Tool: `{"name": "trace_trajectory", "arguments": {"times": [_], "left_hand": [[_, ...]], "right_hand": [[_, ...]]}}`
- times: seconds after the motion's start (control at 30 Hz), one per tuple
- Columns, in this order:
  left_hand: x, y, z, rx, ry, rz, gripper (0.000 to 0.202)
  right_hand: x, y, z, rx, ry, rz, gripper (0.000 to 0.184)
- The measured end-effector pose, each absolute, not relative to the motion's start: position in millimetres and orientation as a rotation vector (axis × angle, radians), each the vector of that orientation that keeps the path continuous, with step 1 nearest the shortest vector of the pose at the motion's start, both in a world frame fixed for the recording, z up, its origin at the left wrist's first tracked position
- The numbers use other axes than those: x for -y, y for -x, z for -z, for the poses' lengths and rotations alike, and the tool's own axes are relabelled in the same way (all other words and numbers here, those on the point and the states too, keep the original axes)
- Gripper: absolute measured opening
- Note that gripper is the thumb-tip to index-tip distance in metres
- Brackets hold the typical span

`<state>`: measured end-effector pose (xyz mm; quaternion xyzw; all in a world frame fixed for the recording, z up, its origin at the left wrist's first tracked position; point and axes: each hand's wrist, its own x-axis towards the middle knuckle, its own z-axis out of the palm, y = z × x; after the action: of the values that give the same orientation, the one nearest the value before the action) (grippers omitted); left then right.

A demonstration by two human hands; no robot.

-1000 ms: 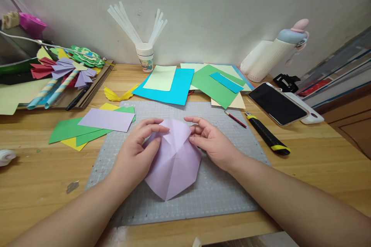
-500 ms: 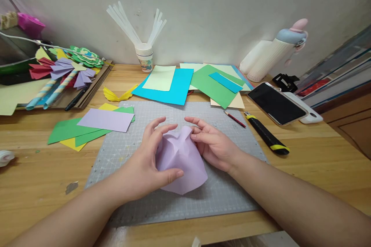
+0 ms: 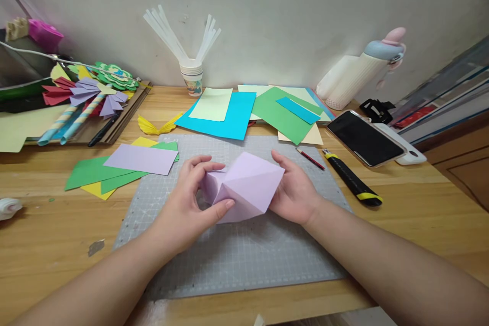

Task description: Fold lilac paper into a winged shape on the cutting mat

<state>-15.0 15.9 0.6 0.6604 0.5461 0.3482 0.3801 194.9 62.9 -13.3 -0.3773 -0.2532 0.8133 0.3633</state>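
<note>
between hands [image 3: 189, 201] [image 3: 296, 193], creased lilac paper [image 3: 254, 178], mat [image 3: 263, 260] below

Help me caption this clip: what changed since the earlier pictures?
The folded lilac paper has turned, its near edge now farther from the person. The right hand, earlier pinching it, has moved right, fingers now partly hidden behind. Pencil and cutter stayed put.

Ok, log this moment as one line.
left hand: around left side of purple paper; right hand: at its right edge; paper: creased, over cutting mat; knife: untouched at right
</note>
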Motion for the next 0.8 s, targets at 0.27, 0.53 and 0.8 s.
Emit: {"name": "trace_trajectory", "arguments": {"times": [0.27,0.53,0.8], "left_hand": [[-15,18,8,-1.461,-1.669,-0.969,0.048],[-6,9,9,-1.511,-2.009,-0.977,0.048],[-4,11,6,-1.485,-2.123,-1.006,0.050]], "right_hand": [[-46,-195,16,1.065,0.481,-2.167,0.072],[-22,-183,14,1.083,0.489,-2.024,0.031],[-24,-181,16,0.773,0.619,-2.166,0.028]]}}
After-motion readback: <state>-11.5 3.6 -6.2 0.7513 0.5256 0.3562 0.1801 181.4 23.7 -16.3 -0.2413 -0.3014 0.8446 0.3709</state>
